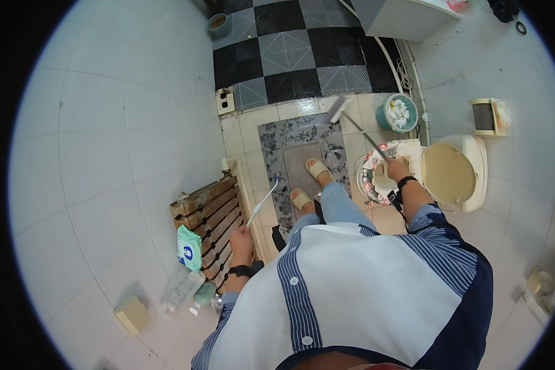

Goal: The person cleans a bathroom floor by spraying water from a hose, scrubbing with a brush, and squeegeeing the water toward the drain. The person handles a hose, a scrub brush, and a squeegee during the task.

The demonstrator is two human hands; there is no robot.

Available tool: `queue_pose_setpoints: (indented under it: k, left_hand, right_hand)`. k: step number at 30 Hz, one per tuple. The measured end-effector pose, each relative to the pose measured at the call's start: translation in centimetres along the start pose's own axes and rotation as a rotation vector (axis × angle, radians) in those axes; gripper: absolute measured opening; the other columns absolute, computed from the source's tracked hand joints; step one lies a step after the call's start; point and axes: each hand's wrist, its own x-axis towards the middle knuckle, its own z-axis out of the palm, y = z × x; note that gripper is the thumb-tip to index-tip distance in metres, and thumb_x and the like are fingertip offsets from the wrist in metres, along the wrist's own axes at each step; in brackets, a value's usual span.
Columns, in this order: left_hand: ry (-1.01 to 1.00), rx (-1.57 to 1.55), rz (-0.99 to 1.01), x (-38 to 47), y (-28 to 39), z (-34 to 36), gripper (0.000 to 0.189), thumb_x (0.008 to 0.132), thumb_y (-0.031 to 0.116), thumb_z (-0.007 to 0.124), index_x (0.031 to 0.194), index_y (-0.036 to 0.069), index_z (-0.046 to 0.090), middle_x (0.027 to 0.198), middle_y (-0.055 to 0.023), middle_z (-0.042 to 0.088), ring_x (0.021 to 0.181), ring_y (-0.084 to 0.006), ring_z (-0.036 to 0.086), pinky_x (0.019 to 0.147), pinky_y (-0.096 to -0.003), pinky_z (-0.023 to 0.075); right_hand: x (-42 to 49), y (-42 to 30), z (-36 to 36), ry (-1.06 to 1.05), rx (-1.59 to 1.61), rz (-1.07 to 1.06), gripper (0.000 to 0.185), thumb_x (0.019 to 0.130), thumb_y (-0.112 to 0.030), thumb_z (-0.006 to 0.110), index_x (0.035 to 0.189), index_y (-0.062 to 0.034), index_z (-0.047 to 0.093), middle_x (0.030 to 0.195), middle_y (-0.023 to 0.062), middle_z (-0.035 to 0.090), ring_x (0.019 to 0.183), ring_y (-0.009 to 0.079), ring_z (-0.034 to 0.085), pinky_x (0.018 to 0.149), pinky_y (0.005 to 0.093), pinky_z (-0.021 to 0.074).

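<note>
My left hand (241,241) is closed around the white handle of a slim rod-shaped cleaning tool (258,207). Its bent shaft ends in a small blue tip over the patterned floor mat (268,138). My right hand (398,170) grips the dark pole (365,134) of a long-handled brush or squeegee. That tool's pale head (337,110) is blurred and lies at the mat's far right corner, so its exact kind is unclear. Below my right hand is the toilet's floral seat cover (374,162), with the beige lid (448,173) raised behind it.
A teal bin (384,118) with crumpled tissues stands beyond the toilet. On my left, a slatted wooden rack (212,210) stands beside a wipes pack (189,248) and bottles (185,289). Black and grey floor tiles (289,51) lie ahead, with a small pot (219,27) by the wall.
</note>
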Motion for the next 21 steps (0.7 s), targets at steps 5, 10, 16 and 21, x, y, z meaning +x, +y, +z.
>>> queue_pose_setpoints:
  k: [5,10,16,21]
  left_hand:
    - [0.033,-0.027,-0.14,0.2,0.2,1.7,0.028,0.097,0.024,0.062,0.107,0.001,0.075,0.088,-0.0251,0.071,0.08,-0.0395,0.07,0.071,-0.0461,0.0534]
    - [0.104,-0.046,-0.104,-1.3,-0.5,2.4,0.028,0.097,0.023,0.062,0.102,-0.003,0.074,0.077,-0.0243,0.068,0.069,-0.0377,0.067,0.064,-0.0459,0.0499]
    - [0.147,-0.027,-0.034,-2.9,-1.8,2.6,0.029,0.097,0.022,0.062,0.097,-0.005,0.072,0.071,-0.0245,0.065,0.063,-0.0398,0.064,0.06,-0.0469,0.0477]
    - [0.068,-0.023,-0.148,-3.6,-2.1,2.3,0.028,0.097,0.025,0.061,0.107,0.003,0.075,0.085,-0.0242,0.07,0.077,-0.0406,0.068,0.071,-0.0472,0.0521]
  right_hand:
    - [-5.9,2.7,-2.2,0.183,0.004,-0.089,0.048,0.093,-0.007,0.048,0.14,-0.0084,0.054,0.095,0.0266,0.07,0.09,0.0441,0.068,0.078,0.0533,0.0549]
    - [-11.0,0.1,-3.3,0.038,0.003,-0.11,0.049,0.096,-0.012,0.047,0.145,-0.0159,0.051,0.092,0.0241,0.071,0.088,0.0426,0.068,0.076,0.0533,0.0537]
    - [-7.7,-10.0,-0.1,-0.073,-0.061,-0.477,0.053,0.095,-0.015,0.048,0.147,-0.0227,0.05,0.094,0.0216,0.072,0.088,0.0395,0.07,0.075,0.0504,0.0545]
    - [-4.4,-18.1,2.4,-0.068,-0.205,-0.532,0.051,0.094,-0.013,0.048,0.144,-0.0233,0.054,0.103,0.0192,0.073,0.094,0.037,0.07,0.08,0.0495,0.0552]
